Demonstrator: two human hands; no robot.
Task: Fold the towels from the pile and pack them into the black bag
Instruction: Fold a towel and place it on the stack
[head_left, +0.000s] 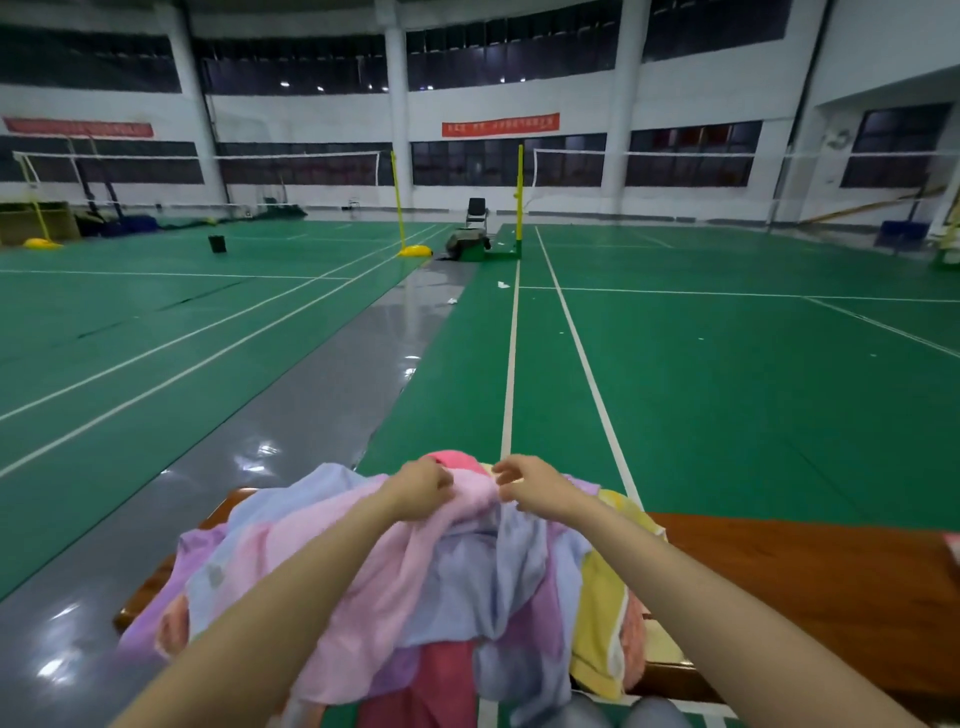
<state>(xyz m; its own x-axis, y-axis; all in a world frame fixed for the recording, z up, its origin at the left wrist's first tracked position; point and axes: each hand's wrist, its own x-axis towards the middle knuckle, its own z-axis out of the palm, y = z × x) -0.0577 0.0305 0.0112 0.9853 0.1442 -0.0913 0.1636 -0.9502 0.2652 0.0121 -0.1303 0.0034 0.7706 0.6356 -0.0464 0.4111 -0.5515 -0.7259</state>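
A pile of towels (467, 587) in pink, lilac, pale blue, yellow and red covers the left part of a brown wooden table (810, 587). A light pink towel (379, 582) lies on top of the pile. My left hand (422, 487) grips its far edge with curled fingers. My right hand (530, 482) pinches the same pink edge a little to the right. Both forearms reach over the pile. No black bag is in view.
The table stands on a green badminton court floor (701, 374) with white lines and a grey strip (322, 405) on the left. Net posts, a chair (476, 210) and a small black bin (217, 243) stand far off.
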